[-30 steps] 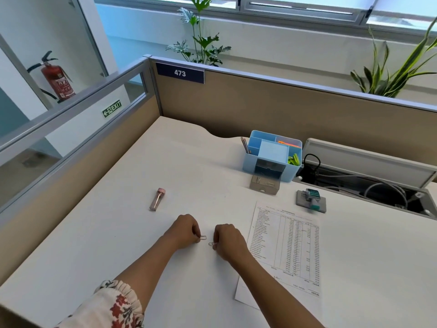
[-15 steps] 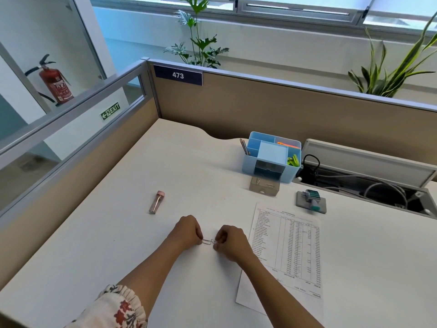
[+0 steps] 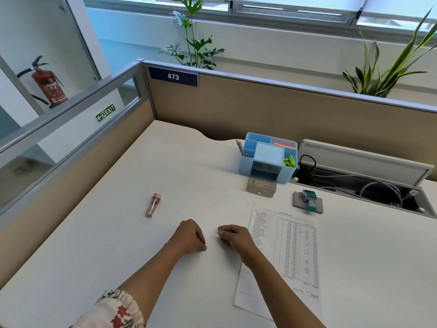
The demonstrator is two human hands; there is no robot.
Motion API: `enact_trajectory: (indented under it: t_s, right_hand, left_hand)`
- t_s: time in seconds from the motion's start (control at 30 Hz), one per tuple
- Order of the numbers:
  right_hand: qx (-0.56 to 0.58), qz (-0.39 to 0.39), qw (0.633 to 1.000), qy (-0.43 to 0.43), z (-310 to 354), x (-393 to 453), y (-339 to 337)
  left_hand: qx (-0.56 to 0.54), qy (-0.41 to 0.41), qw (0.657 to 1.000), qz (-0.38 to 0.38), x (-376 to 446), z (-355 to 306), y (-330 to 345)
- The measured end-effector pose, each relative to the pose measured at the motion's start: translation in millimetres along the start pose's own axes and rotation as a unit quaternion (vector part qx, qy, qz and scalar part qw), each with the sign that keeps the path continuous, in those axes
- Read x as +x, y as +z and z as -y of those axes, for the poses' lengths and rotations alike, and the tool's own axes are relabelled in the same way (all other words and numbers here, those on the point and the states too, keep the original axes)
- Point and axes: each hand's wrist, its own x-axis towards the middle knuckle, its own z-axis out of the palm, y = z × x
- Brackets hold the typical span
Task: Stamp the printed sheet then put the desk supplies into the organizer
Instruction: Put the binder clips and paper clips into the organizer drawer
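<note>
Looking down from the head camera, I see two bare hands low on the white desk (image 3: 118, 233). The left hand (image 3: 189, 236) pinches a small paper clip (image 3: 206, 244) at its fingertips, right against the desk top. The right hand (image 3: 234, 236) pinches another clip (image 3: 220, 228) and holds it a little higher.

A second ago both hands were close together, fussing over the clips between them. Now the hands are apart, with one clip each (so it looks like the clips were stuck together and came loose). I think that means the clips are ready to be put away.

The printed sheet (image 3: 290, 247) lies flat just beside the right hand, and that arm crosses over its near corner. I cannot read whether it has a stamp mark on it. The stamp (image 3: 308, 201) sits on its grey pad past the far edge of the sheet, with no hand on it.

The blue organizer (image 3: 267, 159) stands at the back of the desk, well away from the hands. Its little clear drawer (image 3: 261, 185) is pulled out in front and already has a clip or two inside. My guess is these two clips go there next.

A pink tube (image 3: 152, 205) lies alone on the desk, off to the left. It needs tidying too.
</note>
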Motion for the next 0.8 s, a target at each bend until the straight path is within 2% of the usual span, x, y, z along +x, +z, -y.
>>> enact_trajectory:
  t_s: [0.1, 0.37, 0.57, 0.67, 0.8]
  right_hand:
    - [0.058, 0.001, 0.998, 0.018, 2.3, 0.8, -1.8]
    - [0.109, 0.002, 0.994, 0.022, 3.2, 1.6, -0.4]
    - [0.147, -0.047, 0.988, 0.022, 5.3, 6.5, 3.2]
    - [0.168, -0.058, 0.983, 0.036, 8.7, 10.0, 3.1]
    - [0.259, -0.023, 0.964, 0.055, 16.1, 6.7, 0.7]
  left_hand:
    - [0.010, -0.013, 1.000, 0.010, 1.6, -2.6, -1.0]
    - [0.033, -0.007, 0.999, 0.016, 6.8, -7.1, 2.0]
    - [-0.100, 0.019, 0.990, -0.093, 6.7, -34.8, -2.2]
    - [-0.158, 0.044, 0.980, -0.110, 6.3, -55.7, -3.2]
    - [-0.157, 0.067, 0.979, -0.112, 8.5, -74.3, 0.0]
